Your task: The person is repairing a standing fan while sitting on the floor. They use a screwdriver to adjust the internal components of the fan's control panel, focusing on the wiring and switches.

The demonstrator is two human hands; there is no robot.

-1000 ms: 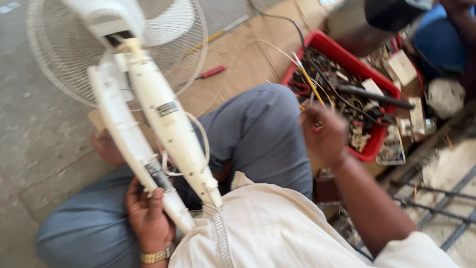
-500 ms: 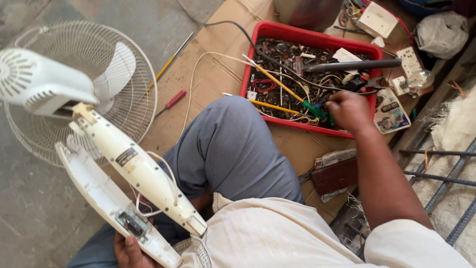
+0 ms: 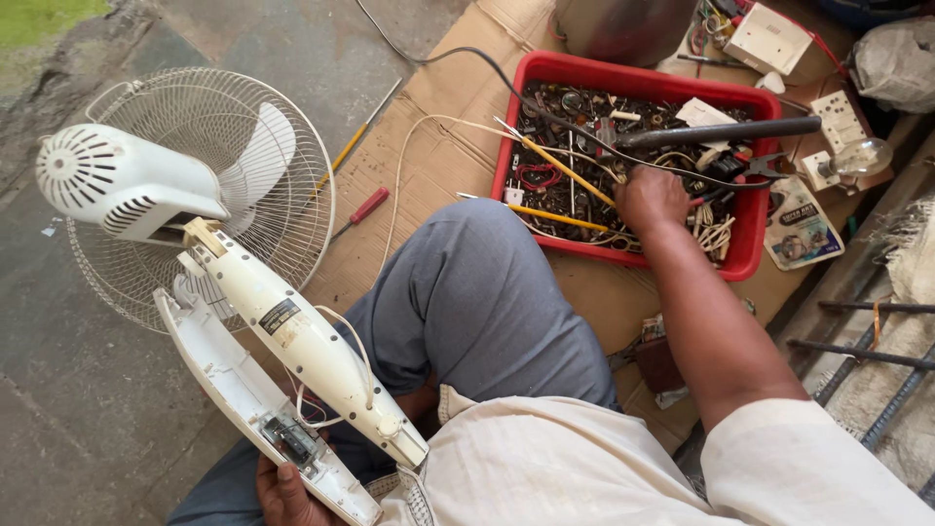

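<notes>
Right hand (image 3: 651,198), arm stretched forward over the raised knee, reaches into the red tray (image 3: 623,70); its fingers are curled down among the loose parts, and whether they grip any one piece cannot be told. Left hand (image 3: 284,495), at the bottom edge of the view, is closed around the lower end of the white fan stand cover (image 3: 243,394), whose open side shows a small switch block and thin wires. The fan neck (image 3: 302,346), a cream-coloured column, lies just beside this cover and tilts up to the white motor housing (image 3: 122,180). Behind the housing stands the round wire guard (image 3: 282,127) with pale blades inside it, resting on the grey floor (image 3: 58,429).

The red tray sits on a sheet of brown cardboard (image 3: 443,146) and holds screws, coiled wire and small metal parts. A black rod (image 3: 721,131) lies across its far rim, and two yellow-handled tools (image 3: 555,166) lean over its near left wall. A red-handled screwdriver (image 3: 362,209) lies on the cardboard between the guard and the tray. White wall switches (image 3: 838,117) and a clear bulb (image 3: 862,156) rest to the right of the tray. A black cable (image 3: 458,54) runs from the top of the view into the tray.
</notes>
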